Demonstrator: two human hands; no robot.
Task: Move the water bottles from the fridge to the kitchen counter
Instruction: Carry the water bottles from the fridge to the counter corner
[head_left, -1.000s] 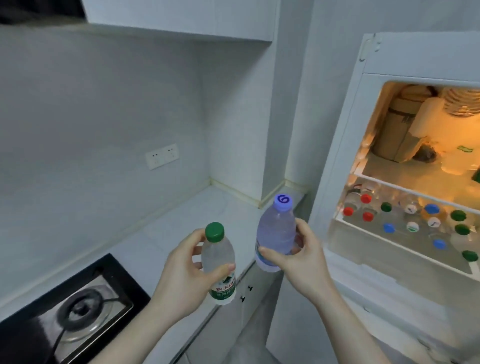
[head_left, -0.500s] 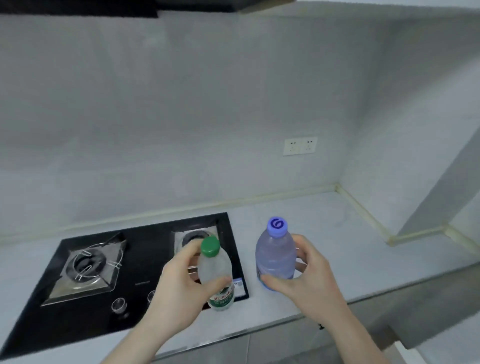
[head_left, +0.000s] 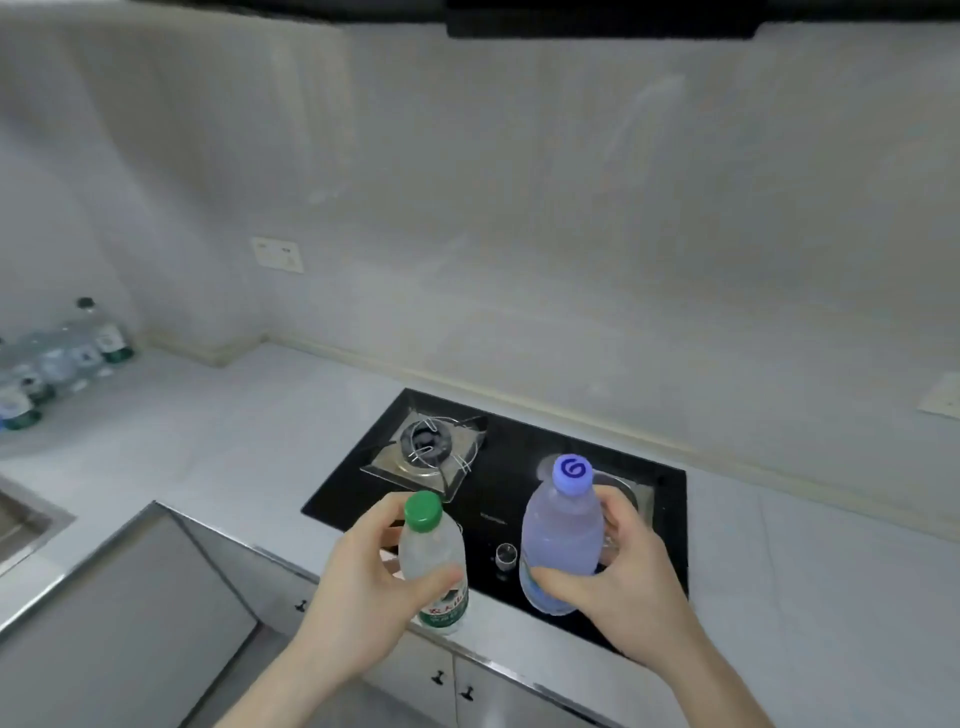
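Note:
My left hand (head_left: 363, 587) grips a small clear water bottle with a green cap (head_left: 432, 551), held upright in the air in front of the counter edge. A larger bluish bottle with a purple cap (head_left: 561, 535) is held upright by my right hand (head_left: 623, 582), over the front of the black stove. Several water bottles (head_left: 57, 364) stand grouped on the white kitchen counter (head_left: 249, 431) at the far left. The fridge is out of view.
A black two-burner gas stove (head_left: 498, 467) is set into the counter under my hands. A steel sink edge (head_left: 21, 519) shows at the left. Cabinet doors with dark knobs (head_left: 452, 680) run below the counter. A wall socket (head_left: 278, 254) sits on the back wall.
My view has swung left from the fridge, past the stove, toward the counter's left corner. Both hands keep their bottles. The bottles standing on the counter have come into view.

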